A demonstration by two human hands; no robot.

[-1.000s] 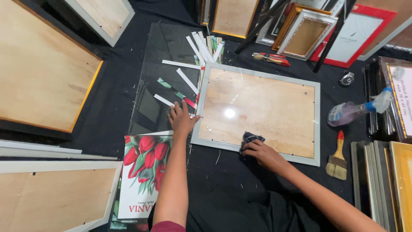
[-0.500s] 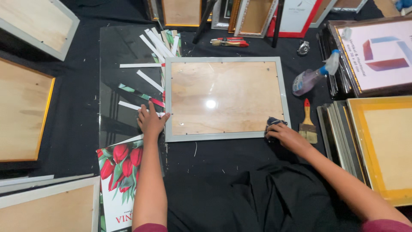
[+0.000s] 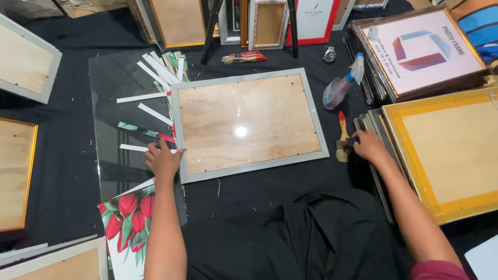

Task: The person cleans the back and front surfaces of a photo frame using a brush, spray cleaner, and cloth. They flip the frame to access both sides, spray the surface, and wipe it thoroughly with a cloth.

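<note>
From the head camera I see my left hand (image 3: 163, 161) lying flat, fingers spread, on the lower left corner of the silver picture frame (image 3: 249, 124), which lies face down in the middle of the black cloth (image 3: 67, 171) with its wooden backing up. That hand also overlaps the glass sheet (image 3: 111, 103) just to the left, where white paper strips (image 3: 142, 97) lie scattered. A tulip print (image 3: 127, 218) sits below the glass. My right hand (image 3: 369, 147) is off to the right of the frame, fingers curled around a dark cloth beside the red-handled paintbrush (image 3: 342, 137), near a stack of frames. A spray bottle (image 3: 341, 85) lies above the brush. A yellow frame (image 3: 446, 150) lies at far right.
</note>
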